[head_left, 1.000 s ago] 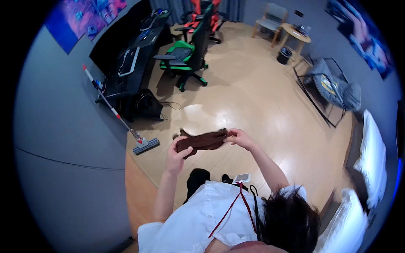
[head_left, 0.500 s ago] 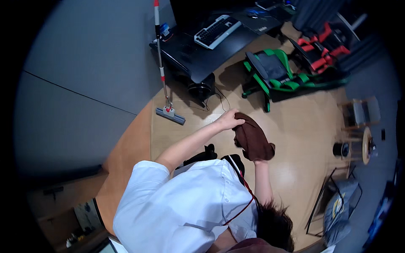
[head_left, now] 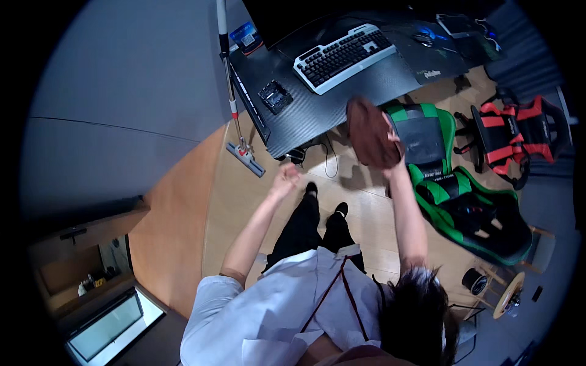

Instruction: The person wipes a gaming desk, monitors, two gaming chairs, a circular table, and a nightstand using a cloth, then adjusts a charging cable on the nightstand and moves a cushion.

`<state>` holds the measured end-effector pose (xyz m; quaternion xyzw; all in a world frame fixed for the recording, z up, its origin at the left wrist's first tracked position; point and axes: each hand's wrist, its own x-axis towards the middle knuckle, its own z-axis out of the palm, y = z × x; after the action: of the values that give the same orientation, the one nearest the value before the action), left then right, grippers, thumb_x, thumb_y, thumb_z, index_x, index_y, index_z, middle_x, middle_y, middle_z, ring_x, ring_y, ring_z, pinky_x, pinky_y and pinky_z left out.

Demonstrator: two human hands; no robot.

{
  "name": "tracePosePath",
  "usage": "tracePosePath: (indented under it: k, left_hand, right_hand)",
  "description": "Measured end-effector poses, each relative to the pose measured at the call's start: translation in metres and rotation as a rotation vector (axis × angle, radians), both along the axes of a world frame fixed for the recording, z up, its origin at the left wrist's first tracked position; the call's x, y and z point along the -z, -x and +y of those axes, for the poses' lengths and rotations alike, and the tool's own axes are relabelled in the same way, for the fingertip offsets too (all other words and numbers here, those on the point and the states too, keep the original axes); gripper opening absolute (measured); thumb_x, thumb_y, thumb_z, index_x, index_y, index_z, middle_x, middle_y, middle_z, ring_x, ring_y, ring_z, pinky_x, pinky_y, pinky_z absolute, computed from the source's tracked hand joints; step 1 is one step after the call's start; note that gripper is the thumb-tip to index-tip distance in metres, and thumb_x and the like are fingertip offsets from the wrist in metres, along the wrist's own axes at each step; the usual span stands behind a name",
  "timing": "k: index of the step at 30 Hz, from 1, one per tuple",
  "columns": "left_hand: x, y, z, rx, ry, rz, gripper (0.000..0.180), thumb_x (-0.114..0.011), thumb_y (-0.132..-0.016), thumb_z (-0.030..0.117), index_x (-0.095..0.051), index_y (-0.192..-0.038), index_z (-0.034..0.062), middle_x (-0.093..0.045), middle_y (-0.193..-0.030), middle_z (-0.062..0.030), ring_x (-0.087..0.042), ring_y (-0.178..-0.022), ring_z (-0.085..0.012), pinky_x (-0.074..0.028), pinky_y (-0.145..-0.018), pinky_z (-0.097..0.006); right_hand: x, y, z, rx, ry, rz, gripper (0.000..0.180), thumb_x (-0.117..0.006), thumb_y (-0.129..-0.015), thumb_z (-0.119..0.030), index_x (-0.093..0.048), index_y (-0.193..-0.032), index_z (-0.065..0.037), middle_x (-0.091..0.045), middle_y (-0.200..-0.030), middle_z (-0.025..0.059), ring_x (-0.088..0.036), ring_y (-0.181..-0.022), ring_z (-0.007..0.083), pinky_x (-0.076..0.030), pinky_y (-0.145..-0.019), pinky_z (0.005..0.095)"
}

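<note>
A plain, dark brown cloth [head_left: 368, 135], soft and gathered into a rounded, upright, slightly tilted bundle, is held raised in the person's right hand [head_left: 392, 132], appearing beside the front edge of the black table [head_left: 332, 113].

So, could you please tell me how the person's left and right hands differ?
The left hand appears empty; the right hand holds a brown cloth. The left hand is unobstructed, though blurred; the right hand is partly hidden by the brown cloth. Both are bare and stretched forward.
</note>
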<state>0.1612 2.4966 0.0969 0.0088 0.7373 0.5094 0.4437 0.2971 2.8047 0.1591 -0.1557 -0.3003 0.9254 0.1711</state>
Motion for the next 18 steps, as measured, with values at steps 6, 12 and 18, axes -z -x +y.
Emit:
tracePosePath:
  k: [6,12,18]
  left_hand:
    - [0.04,0.165,0.065,-0.377,-0.006,0.119,0.08,-0.069,-0.084,0.03,-0.022,-0.144,0.0055,-0.051,-0.121,-0.0126,-0.059,-0.101,-0.0221,-0.053,-0.077,-0.034]
    - [0.059,0.229,0.113,-0.265,0.262,0.221,0.061,-0.054,-0.089,0.017,-0.028,-0.141,-0.001,-0.048,-0.12,-0.0225,-0.063,-0.06,-0.0203,-0.054,-0.052,-0.03]
    - [0.01,0.216,0.084,-0.287,0.213,0.194,0.029,-0.045,-0.09,0.011,-0.048,-0.112,-0.0086,-0.061,-0.087,-0.0191,-0.066,-0.056,-0.0228,-0.054,-0.053,-0.035]
  right_hand:
    - [0.086,0.161,0.079,-0.055,-1.258,-0.949,0.089,-0.064,-0.074,-0.056,-0.023,-0.148,-0.027,-0.011,-0.154,0.0184,-0.007,-0.142,0.0403,-0.013,-0.111,0.053]
    - [0.115,0.179,-0.023,-0.215,-1.897,-0.937,0.066,-0.066,-0.076,-0.023,-0.043,-0.137,-0.024,-0.035,-0.143,0.0124,-0.036,-0.122,0.0401,-0.032,-0.1,0.0559]
    - [0.077,0.217,-0.025,-0.375,-1.289,-0.567,0.047,-0.061,-0.08,-0.018,-0.055,-0.125,-0.007,-0.053,-0.127,0.0184,-0.048,-0.113,0.0364,-0.035,-0.102,0.0392]
